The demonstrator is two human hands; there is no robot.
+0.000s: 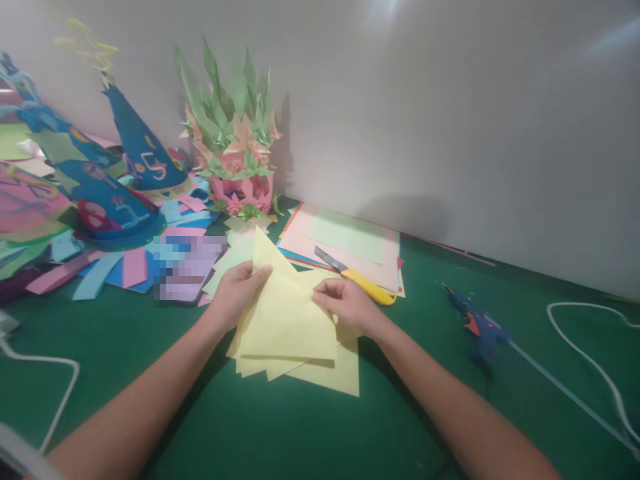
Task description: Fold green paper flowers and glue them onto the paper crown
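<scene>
A yellow paper sheet with a pointed, folded top is held up between my hands. My left hand pinches its upper left side, thumb on the front. On the other side, my right hand has thumb and fingers pinched together at the sheet's right edge. Beneath it, more yellow sheets lie fanned out on the green table. A yellow utility knife with its blade out rests just beyond my right hand, partly on a stack of coloured paper.
Blue cone hats and paper strips crowd the left. A pink and green paper crown stands near the wall. To the right lie a blue glue gun and a white cable.
</scene>
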